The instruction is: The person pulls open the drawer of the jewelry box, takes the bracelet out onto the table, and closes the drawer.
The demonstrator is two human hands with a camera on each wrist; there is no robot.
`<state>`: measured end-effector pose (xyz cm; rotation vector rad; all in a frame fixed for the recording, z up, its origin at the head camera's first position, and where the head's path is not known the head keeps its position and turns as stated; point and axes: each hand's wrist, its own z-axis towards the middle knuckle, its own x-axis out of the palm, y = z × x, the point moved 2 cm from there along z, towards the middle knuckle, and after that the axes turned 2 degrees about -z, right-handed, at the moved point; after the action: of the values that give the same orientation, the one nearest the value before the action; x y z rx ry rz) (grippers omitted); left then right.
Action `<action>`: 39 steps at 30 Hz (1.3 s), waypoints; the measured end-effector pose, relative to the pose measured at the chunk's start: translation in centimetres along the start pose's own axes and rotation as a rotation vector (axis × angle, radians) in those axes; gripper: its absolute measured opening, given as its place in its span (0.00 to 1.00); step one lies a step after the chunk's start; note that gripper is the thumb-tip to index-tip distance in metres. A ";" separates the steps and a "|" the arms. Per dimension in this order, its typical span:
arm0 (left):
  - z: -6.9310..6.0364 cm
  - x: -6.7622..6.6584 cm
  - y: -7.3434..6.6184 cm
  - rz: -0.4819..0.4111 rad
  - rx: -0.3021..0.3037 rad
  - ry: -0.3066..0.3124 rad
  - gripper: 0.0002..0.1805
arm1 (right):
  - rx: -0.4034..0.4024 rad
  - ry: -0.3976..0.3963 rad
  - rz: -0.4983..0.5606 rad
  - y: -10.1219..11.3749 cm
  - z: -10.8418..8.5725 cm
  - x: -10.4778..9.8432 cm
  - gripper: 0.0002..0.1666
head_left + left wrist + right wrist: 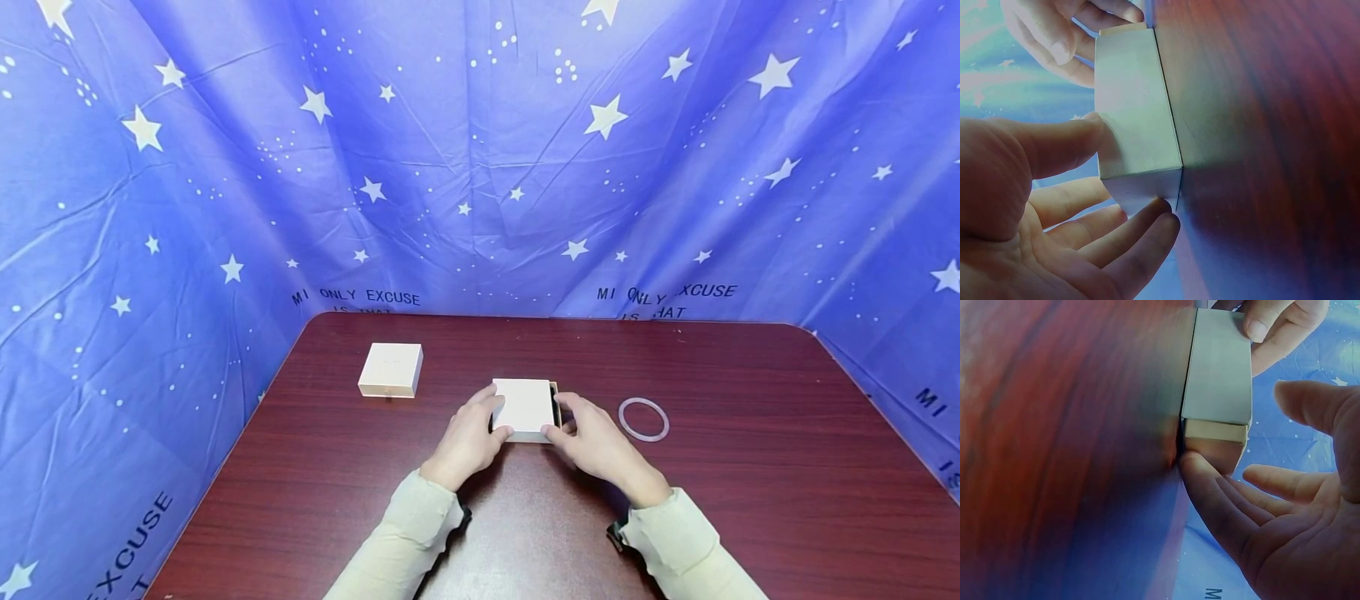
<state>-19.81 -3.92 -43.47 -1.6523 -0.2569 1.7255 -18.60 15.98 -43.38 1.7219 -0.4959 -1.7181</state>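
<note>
A white drawer-style box point(521, 406) lies on the table between both hands. Its inner drawer point(1215, 449), with a tan edge, sticks out slightly at the right end, and a dark strip shows there from above. My left hand point(467, 435) holds the sleeve's left part, thumb on the front edge and fingers against the left end, as the left wrist view shows. At the other end, my right hand point(592, 440) has fingertips against the drawer's end; its thumb point(1310, 403) stands apart from the box in the right wrist view. What the box contains is hidden.
Another white box point(392, 367) sits at the back left of the dark red wooden table point(750, 467). A pale lilac ring point(643, 419) lies flat to the right of my right hand. Behind the table hangs a blue star-patterned curtain point(465, 167).
</note>
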 end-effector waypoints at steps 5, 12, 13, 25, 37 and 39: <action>0.0 0.0 0.0 0.007 0.010 -0.006 0.24 | -0.014 0.000 -0.006 0.0 0.0 0.0 0.30; 0.0 0.0 0.0 0.006 0.019 -0.011 0.24 | -0.012 0.013 0.002 0.0 0.1 0.1 0.30; 0.0 0.0 0.0 0.004 0.021 -0.012 0.24 | -0.013 0.012 0.001 0.0 0.1 0.1 0.30; 0.0 -0.1 0.0 0.004 0.010 -0.006 0.24 | -0.020 0.018 0.038 0.2 0.0 0.3 0.29; 0.0 -0.1 -0.1 0.004 0.000 0.000 0.24 | -0.046 0.009 0.025 0.3 -0.1 0.4 0.29; 0.0 -0.1 0.0 0.005 0.008 -0.005 0.24 | -0.044 0.012 0.026 0.3 -0.1 0.4 0.30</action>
<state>-19.81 -3.93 -43.39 -1.6443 -0.2490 1.7324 -18.43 15.52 -43.43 1.6867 -0.4703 -1.6873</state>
